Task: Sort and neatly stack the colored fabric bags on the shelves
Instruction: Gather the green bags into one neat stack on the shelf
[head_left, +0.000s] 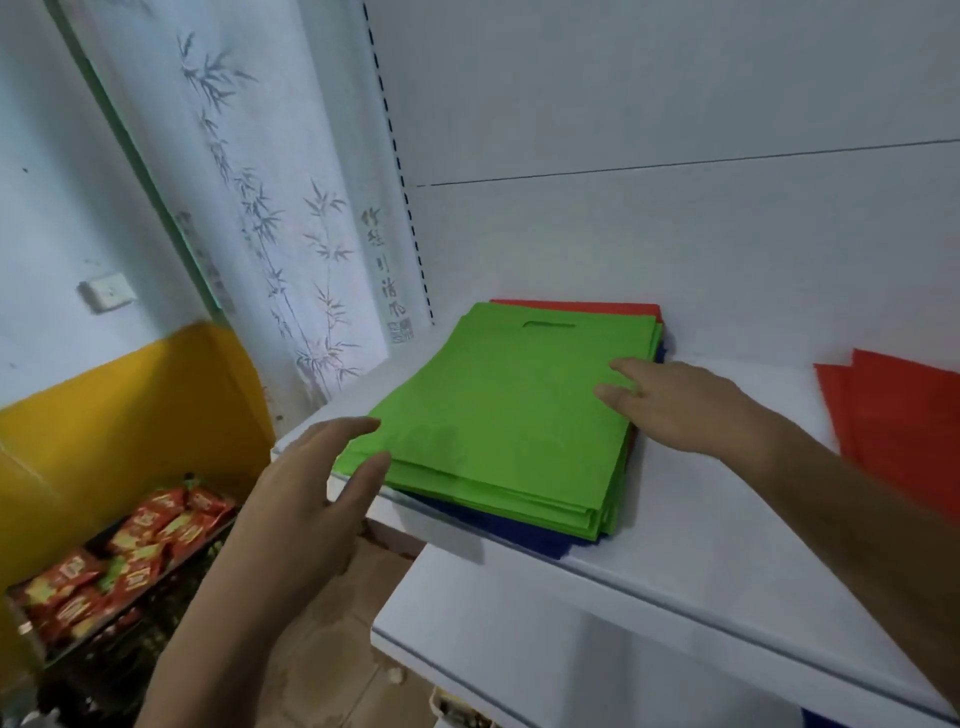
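A stack of green fabric bags (498, 410) lies on the white shelf (701, 525), its cut-out handle toward the back wall. Blue bags (524, 538) show under its front edge and a red bag (582, 306) shows at the back. My right hand (680, 402) rests flat on the stack's right edge with straight fingers. My left hand (306, 493) is at the stack's front left corner, fingers straight and touching the green edge. More red bags (904, 426) lie flat at the right end of the shelf.
A lower white shelf (545, 660) juts out below. At the lower left a wire rack (119, 566) holds several red snack packets, beside a yellow wall panel (130, 415). A slotted upright (400, 171) runs up the shelf's back left.
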